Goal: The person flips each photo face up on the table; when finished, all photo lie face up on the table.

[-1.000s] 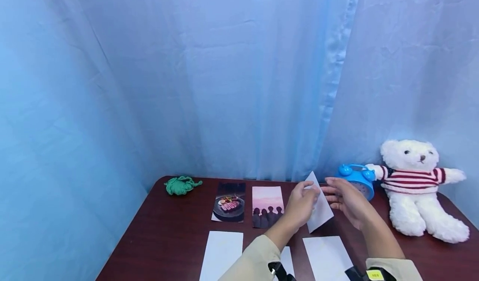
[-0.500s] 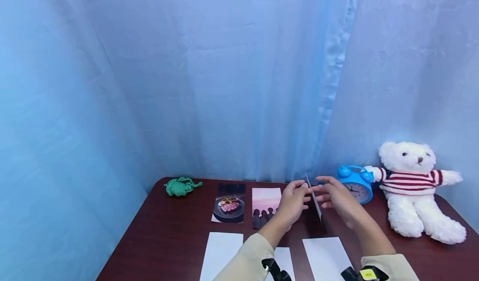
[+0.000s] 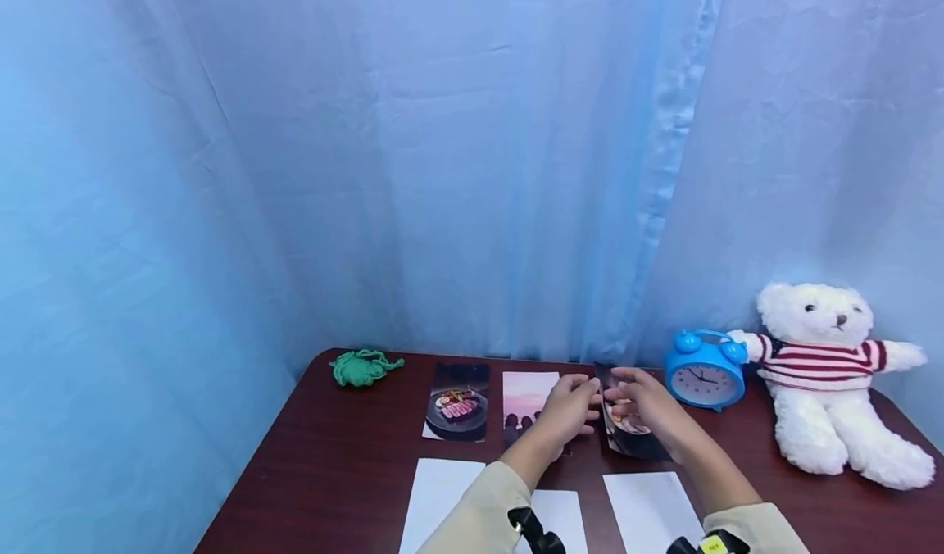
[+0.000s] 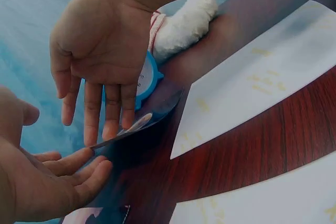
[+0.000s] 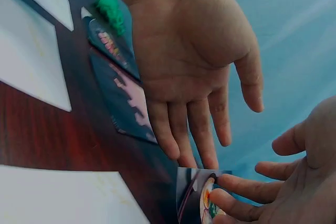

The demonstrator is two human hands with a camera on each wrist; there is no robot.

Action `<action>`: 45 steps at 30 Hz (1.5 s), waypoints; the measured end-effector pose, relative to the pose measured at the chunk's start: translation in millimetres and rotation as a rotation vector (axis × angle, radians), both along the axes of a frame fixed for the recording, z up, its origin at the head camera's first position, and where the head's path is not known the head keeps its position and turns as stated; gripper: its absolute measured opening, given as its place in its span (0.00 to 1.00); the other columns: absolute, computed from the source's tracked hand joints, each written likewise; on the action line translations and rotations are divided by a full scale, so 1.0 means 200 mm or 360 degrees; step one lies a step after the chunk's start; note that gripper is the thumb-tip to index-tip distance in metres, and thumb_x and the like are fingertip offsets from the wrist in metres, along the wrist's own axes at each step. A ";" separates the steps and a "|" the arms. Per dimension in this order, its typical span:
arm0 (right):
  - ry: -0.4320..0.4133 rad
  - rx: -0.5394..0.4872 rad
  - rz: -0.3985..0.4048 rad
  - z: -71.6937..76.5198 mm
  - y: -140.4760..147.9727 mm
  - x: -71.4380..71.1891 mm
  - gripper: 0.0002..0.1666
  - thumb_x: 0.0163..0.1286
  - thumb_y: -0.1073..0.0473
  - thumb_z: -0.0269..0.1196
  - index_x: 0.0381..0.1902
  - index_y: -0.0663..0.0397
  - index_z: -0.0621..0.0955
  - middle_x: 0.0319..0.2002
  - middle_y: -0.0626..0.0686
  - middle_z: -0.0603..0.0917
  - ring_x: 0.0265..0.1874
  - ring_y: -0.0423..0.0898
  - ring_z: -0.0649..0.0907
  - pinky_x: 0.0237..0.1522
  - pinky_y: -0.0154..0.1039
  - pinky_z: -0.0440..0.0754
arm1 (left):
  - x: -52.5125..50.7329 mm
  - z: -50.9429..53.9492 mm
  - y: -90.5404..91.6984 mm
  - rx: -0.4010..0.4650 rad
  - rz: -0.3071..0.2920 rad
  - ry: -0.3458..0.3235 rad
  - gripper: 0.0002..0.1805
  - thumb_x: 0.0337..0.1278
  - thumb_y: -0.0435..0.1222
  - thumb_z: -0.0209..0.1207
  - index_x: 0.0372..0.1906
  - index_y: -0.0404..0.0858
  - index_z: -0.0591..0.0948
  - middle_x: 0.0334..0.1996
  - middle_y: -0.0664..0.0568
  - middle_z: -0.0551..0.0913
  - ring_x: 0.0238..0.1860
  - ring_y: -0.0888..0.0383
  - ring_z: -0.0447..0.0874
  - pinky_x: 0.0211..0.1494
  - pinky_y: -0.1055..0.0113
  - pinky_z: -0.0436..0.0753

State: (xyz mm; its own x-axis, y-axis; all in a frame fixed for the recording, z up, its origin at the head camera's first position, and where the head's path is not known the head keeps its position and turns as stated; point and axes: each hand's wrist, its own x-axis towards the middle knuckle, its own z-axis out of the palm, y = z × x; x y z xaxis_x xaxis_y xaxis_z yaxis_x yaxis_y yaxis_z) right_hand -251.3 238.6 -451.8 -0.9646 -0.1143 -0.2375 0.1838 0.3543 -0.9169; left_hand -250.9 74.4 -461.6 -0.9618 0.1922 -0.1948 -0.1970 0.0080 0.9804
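Note:
A photo card (image 3: 634, 443) with a bowl of food on its dark front lies picture side up, slightly tilted, at the back right of the table. My right hand (image 3: 652, 410) reaches over it with fairly straight fingers touching its face. At the card's left edge is my left hand (image 3: 564, 413), fingers extended and the tips at or just off the edge. In the left wrist view the card (image 4: 139, 125) shows edge-on between both sets of fingertips. Left of it lie a pink sunset photo card (image 3: 529, 390), partly covered by my left hand, and a steak photo card (image 3: 457, 406).
Blank white cards (image 3: 442, 488) lie in a front row, partly under my sleeves; another white card (image 3: 652, 505) is at the right. A blue alarm clock (image 3: 704, 378) and a white teddy bear (image 3: 814, 390) stand at the right. Green yarn (image 3: 363, 367) sits at the back left.
The card went from upright, white side showing, through edge-on, to lying nearly flat with its picture up. The left hand's fingers came off its upper part; both hands lowered slightly.

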 end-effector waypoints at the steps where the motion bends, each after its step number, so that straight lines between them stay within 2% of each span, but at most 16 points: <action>1: -0.0008 0.0032 0.0011 -0.01 0.00 0.00 0.32 0.86 0.58 0.37 0.80 0.68 0.56 0.65 0.73 0.77 0.50 0.53 0.84 0.51 0.47 0.86 | 0.00 0.00 -0.01 -0.0035 -0.0024 -0.0020 0.28 0.78 0.46 0.54 0.71 0.33 0.72 0.57 0.37 0.88 0.54 0.39 0.90 0.54 0.44 0.89; 5: -0.0045 0.0153 0.0023 -0.05 0.00 -0.01 0.31 0.84 0.59 0.37 0.78 0.69 0.62 0.63 0.72 0.80 0.52 0.54 0.86 0.54 0.49 0.87 | -0.03 -0.01 -0.08 -0.0173 -0.0161 -0.0073 0.25 0.77 0.46 0.55 0.67 0.34 0.76 0.57 0.36 0.88 0.51 0.39 0.92 0.46 0.52 0.91; 8: -0.0045 0.0186 0.0002 -0.06 -0.01 -0.01 0.29 0.84 0.60 0.39 0.75 0.69 0.66 0.63 0.72 0.81 0.52 0.55 0.87 0.54 0.50 0.88 | -0.07 0.01 -0.16 -0.0224 -0.0252 -0.0075 0.24 0.78 0.46 0.54 0.66 0.34 0.76 0.59 0.35 0.87 0.53 0.39 0.91 0.42 0.59 0.90; 12: 0.0094 0.0170 -0.0024 -0.07 0.00 0.01 0.26 0.84 0.58 0.50 0.73 0.67 0.70 0.62 0.70 0.82 0.52 0.52 0.87 0.51 0.47 0.89 | -0.08 0.02 -0.30 -0.0220 -0.0262 -0.0032 0.28 0.80 0.46 0.51 0.71 0.32 0.73 0.62 0.34 0.86 0.57 0.38 0.90 0.45 0.60 0.91; 15: 0.0241 0.0180 -0.0102 -0.07 -0.01 0.03 0.27 0.78 0.58 0.64 0.69 0.64 0.75 0.55 0.63 0.86 0.48 0.47 0.87 0.46 0.43 0.90 | -0.07 0.02 -0.38 -0.0216 -0.0218 0.0005 0.26 0.80 0.44 0.51 0.70 0.31 0.75 0.61 0.34 0.86 0.57 0.37 0.89 0.49 0.56 0.91; 17: 0.0308 0.0156 -0.0154 -0.07 -0.04 0.04 0.27 0.74 0.58 0.69 0.65 0.64 0.77 0.49 0.58 0.88 0.44 0.46 0.88 0.43 0.40 0.90 | -0.06 0.02 -0.45 -0.0221 -0.0185 0.0031 0.25 0.80 0.44 0.50 0.68 0.32 0.76 0.60 0.35 0.87 0.58 0.37 0.89 0.51 0.54 0.91; 21: 0.0344 0.0116 -0.0166 -0.06 -0.13 0.06 0.22 0.71 0.56 0.72 0.57 0.62 0.82 0.42 0.52 0.92 0.42 0.46 0.89 0.42 0.38 0.90 | -0.02 0.00 -0.57 -0.0247 -0.0147 0.0077 0.25 0.80 0.45 0.52 0.68 0.32 0.77 0.59 0.36 0.88 0.57 0.37 0.89 0.51 0.51 0.91; 28: 0.0321 0.0137 0.0054 -0.07 -0.31 0.12 0.07 0.72 0.62 0.71 0.43 0.60 0.85 0.36 0.56 0.89 0.36 0.47 0.88 0.39 0.39 0.89 | 0.09 0.00 -0.78 -0.0389 -0.0132 0.0086 0.26 0.79 0.48 0.54 0.69 0.34 0.77 0.59 0.39 0.88 0.53 0.42 0.90 0.50 0.52 0.90; 32: 0.0350 0.0068 0.0184 -0.08 -0.38 0.15 0.07 0.73 0.66 0.68 0.45 0.65 0.84 0.36 0.58 0.88 0.35 0.47 0.88 0.36 0.38 0.88 | 0.15 0.02 -0.90 -0.0442 -0.0140 0.0105 0.26 0.80 0.48 0.53 0.69 0.35 0.77 0.59 0.40 0.88 0.54 0.43 0.90 0.51 0.51 0.90; 35: 0.0398 0.0072 0.0281 -0.09 -0.43 0.18 0.09 0.72 0.65 0.69 0.44 0.66 0.84 0.35 0.55 0.86 0.31 0.43 0.84 0.32 0.37 0.85 | 0.20 0.04 -0.98 -0.0485 -0.0156 0.0117 0.26 0.81 0.47 0.53 0.70 0.35 0.77 0.59 0.40 0.87 0.53 0.44 0.89 0.52 0.49 0.89; 40: 0.0399 0.0047 0.0317 -0.09 -0.54 0.21 0.10 0.71 0.58 0.72 0.38 0.60 0.84 0.28 0.50 0.80 0.24 0.38 0.75 0.27 0.32 0.76 | 0.28 0.06 -1.11 -0.0577 -0.0173 0.0127 0.25 0.80 0.45 0.53 0.69 0.33 0.76 0.59 0.38 0.86 0.53 0.45 0.88 0.52 0.48 0.88; 43: 0.0307 -0.0087 0.0364 -0.10 -0.60 0.24 0.13 0.73 0.59 0.70 0.43 0.65 0.82 0.31 0.55 0.83 0.28 0.40 0.80 0.31 0.33 0.82 | 0.32 0.06 -1.17 -0.0627 -0.0180 0.0114 0.26 0.79 0.44 0.54 0.68 0.31 0.76 0.59 0.37 0.86 0.53 0.46 0.88 0.51 0.49 0.88; 45: 0.0196 -0.0226 0.0421 -0.10 -0.63 0.27 0.16 0.75 0.61 0.66 0.50 0.71 0.80 0.40 0.63 0.87 0.36 0.46 0.87 0.39 0.38 0.89 | 0.34 0.06 -1.21 -0.0655 -0.0184 0.0097 0.26 0.78 0.44 0.55 0.68 0.31 0.76 0.59 0.37 0.86 0.52 0.46 0.87 0.50 0.50 0.88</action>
State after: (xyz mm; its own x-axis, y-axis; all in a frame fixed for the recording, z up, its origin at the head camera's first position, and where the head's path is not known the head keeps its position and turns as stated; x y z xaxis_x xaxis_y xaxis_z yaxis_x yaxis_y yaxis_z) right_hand -198.2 113.6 -471.6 -0.9175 -0.3887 -0.0845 -0.0130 0.2417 -0.9703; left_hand -182.0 -167.2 -450.2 -0.9506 0.2175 -0.2215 -0.1138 0.4196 0.9006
